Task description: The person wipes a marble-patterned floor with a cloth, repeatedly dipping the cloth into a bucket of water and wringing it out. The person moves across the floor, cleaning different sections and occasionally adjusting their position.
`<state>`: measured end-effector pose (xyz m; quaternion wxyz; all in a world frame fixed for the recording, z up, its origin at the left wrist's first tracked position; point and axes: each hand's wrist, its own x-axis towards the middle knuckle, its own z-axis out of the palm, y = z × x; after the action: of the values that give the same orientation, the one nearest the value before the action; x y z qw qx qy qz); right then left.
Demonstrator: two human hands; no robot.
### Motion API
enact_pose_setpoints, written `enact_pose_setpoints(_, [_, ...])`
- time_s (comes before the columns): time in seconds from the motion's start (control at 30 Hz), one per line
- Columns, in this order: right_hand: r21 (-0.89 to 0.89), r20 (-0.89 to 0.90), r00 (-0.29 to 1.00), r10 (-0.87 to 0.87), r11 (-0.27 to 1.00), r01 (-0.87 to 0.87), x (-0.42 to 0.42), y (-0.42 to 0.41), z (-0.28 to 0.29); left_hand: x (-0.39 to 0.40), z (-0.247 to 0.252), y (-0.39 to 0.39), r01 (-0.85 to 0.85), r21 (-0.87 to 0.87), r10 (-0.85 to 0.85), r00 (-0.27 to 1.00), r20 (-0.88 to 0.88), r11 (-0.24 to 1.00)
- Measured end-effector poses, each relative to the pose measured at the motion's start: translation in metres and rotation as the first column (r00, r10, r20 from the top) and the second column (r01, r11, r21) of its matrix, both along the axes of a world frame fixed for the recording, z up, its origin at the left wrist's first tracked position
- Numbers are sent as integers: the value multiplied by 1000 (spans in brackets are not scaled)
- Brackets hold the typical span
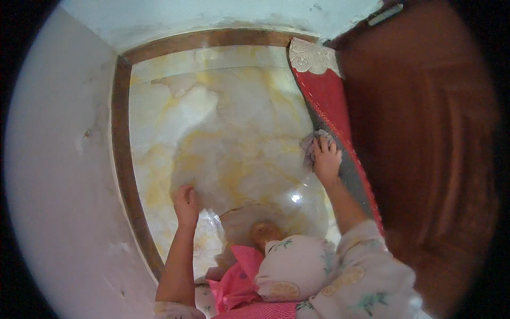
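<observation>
My right hand (327,161) presses a crumpled greyish cloth (310,149) onto the glossy marble-patterned floor (247,131), at the edge of a red mat (327,89). The mat lies along the right side, its long edge turned up so that a grey underside (352,171) shows; a cream patterned band covers its far end. On the left, my left hand (186,201) is held low over the floor with fingers curled; whether it touches the floor or holds anything cannot be told.
Brown skirting (123,139) runs along the left wall (71,159) and the far wall (207,14). A dark reddish-brown surface, likely a door (418,139), stands on the right. My bent knee (299,263) and bare foot (266,232) are at the bottom.
</observation>
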<state>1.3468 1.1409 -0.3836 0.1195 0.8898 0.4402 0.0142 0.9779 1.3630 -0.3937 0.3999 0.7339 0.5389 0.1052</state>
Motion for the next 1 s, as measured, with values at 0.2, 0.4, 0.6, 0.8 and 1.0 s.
enact_pose_setpoints(0.2, [80,-656,666,-355,845,529,10,45,10,-10,-44,51,-321,79,318,813,-488,944])
enact_pose_setpoints(0.4, [180,-523,706,-477,748,639,-15,140,-43,-9,-66,48,-344,-102,238,808,-539,934])
enact_pose_setpoints(0.6, [334,-565,573,-594,470,817,90,153,-28,-5,-58,34,-309,-159,214,874,-436,938])
enact_pose_setpoints(0.8, [376,-596,800,-74,854,359,73,138,-18,-14,-59,34,-280,-190,167,873,-458,941])
enact_pose_setpoints(1.0, [254,-585,770,-254,844,472,141,164,-32,-13,-62,32,-246,-177,132,863,-487,953])
